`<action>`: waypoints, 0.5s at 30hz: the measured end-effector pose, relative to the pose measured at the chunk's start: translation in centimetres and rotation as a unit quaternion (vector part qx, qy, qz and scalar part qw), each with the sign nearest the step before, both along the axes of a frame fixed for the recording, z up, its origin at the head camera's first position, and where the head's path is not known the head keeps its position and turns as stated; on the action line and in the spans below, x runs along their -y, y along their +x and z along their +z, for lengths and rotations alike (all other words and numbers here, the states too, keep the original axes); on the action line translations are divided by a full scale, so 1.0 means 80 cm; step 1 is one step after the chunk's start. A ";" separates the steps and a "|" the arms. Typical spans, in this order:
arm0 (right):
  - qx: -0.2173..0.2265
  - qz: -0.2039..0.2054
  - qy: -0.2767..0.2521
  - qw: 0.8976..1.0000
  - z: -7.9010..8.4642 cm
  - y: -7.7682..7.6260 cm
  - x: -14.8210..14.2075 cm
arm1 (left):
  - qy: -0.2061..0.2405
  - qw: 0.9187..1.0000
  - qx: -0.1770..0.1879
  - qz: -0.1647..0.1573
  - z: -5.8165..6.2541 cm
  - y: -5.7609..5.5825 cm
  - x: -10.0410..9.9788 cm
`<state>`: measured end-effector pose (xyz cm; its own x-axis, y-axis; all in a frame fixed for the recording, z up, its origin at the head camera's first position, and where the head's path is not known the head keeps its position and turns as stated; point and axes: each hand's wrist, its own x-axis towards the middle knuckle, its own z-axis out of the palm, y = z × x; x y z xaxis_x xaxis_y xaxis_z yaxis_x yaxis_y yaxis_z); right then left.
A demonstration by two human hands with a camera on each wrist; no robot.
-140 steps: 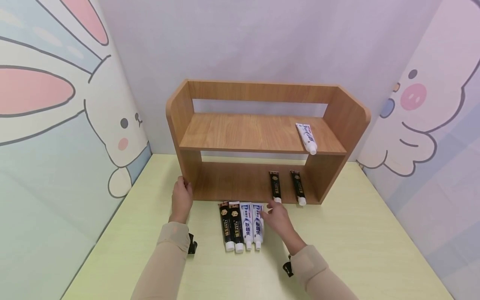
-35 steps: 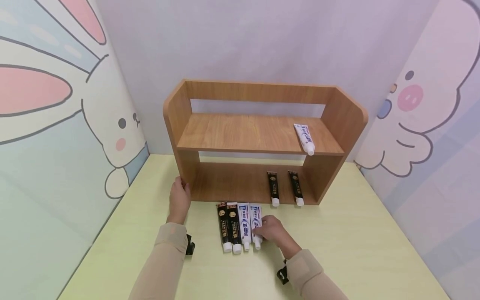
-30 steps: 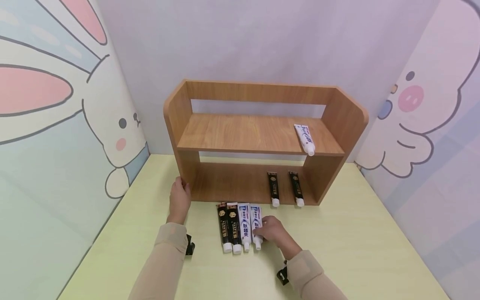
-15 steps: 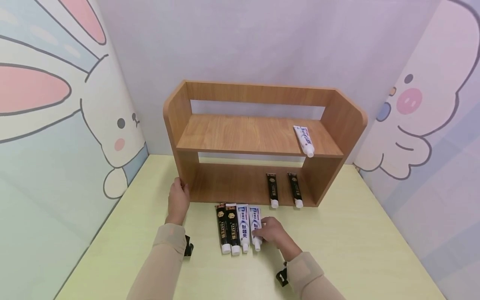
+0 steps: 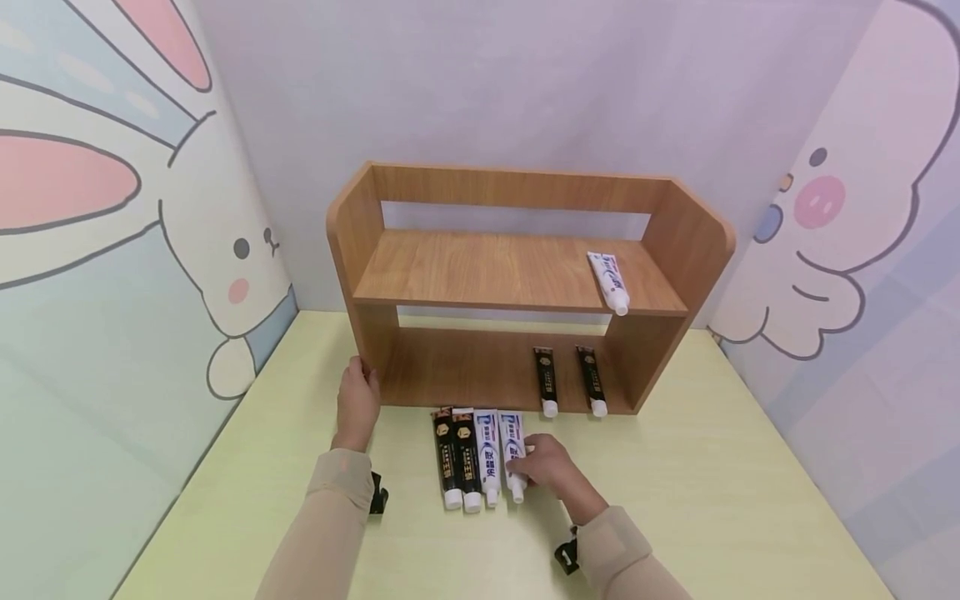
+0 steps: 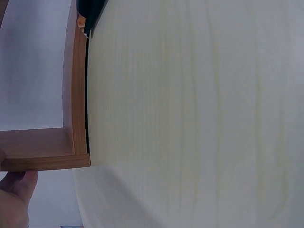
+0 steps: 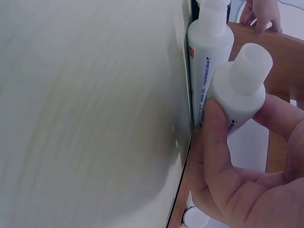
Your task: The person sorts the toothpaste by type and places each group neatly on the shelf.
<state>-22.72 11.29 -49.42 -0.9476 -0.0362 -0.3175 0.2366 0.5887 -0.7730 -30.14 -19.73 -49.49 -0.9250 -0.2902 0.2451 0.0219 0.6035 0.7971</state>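
Observation:
My right hand (image 5: 551, 468) pinches the rightmost white toothpaste tube (image 5: 513, 446) between thumb and fingers; the right wrist view shows the grip just behind its white cap (image 7: 251, 69). A second white toothpaste tube (image 5: 487, 454) lies close on its left, followed by two black toothpaste tubes (image 5: 467, 458) with white caps. All lie on the table before a two-tier wooden shelf (image 5: 517, 267). At the shelf's left side panel (image 5: 365, 333), my left hand (image 5: 357, 404) grips the front edge; in the left wrist view the thumb (image 6: 26, 187) shows below the panel, most of the hand out of frame.
One white toothpaste tube (image 5: 609, 283) lies on the upper shelf at right, its cap past the front edge. Two black toothpaste tubes, a left one (image 5: 545, 379) and a right one (image 5: 590, 379), lie on the lower shelf. Walls enclose the table (image 5: 720, 492) behind and at both sides.
Since the earliest frame my right hand has moved down along the rightmost white tube and taken hold near its cap end. A small gap has opened beside that tube. The left hand stays put.

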 end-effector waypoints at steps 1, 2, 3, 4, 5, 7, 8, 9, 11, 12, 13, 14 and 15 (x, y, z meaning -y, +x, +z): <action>0.000 -0.001 0.001 1.000 0.000 0.000 0.000 | 0.001 1.000 0.001 0.000 0.000 0.000 0.000; 0.001 -0.001 0.001 1.000 0.001 0.000 -0.001 | 0.001 1.000 0.000 0.001 0.000 0.000 0.000; 0.001 -0.001 0.003 1.000 0.001 0.000 -0.001 | 0.001 1.000 -0.001 0.001 0.000 0.000 0.000; 0.000 -0.002 0.004 1.000 0.002 0.001 -0.001 | 0.001 1.000 -0.002 0.002 0.000 0.000 0.000; 0.000 -0.002 0.005 1.000 0.003 0.001 -0.001 | 0.002 1.000 -0.002 0.002 0.000 0.000 0.000; 0.000 -0.002 0.003 1.000 0.004 0.002 -0.002 | 0.004 1.000 -0.002 0.003 0.000 0.000 0.000; -0.002 -0.002 0.001 1.000 0.006 0.003 -0.002 | 0.005 1.000 -0.001 0.003 0.000 0.001 0.000; -0.003 -0.001 -0.001 1.000 0.007 0.004 -0.003 | 0.005 1.000 0.000 0.003 0.000 0.001 0.000; -0.004 0.000 -0.004 1.000 0.011 0.006 -0.003 | 0.006 1.000 0.003 0.003 0.000 0.001 0.000; -0.004 -0.001 -0.006 1.000 0.013 0.007 -0.004 | 0.006 1.000 0.004 0.003 0.000 0.001 0.000; -0.005 -0.001 -0.007 1.000 0.015 0.007 -0.004 | 0.006 1.000 0.005 0.003 -0.001 0.001 0.000; -0.004 -0.002 -0.007 1.000 0.017 0.008 -0.004 | 0.005 1.000 0.005 0.003 -0.001 0.001 0.000; -0.005 -0.001 -0.007 1.000 0.019 0.008 -0.005 | 0.004 1.000 0.005 0.003 -0.001 0.001 0.000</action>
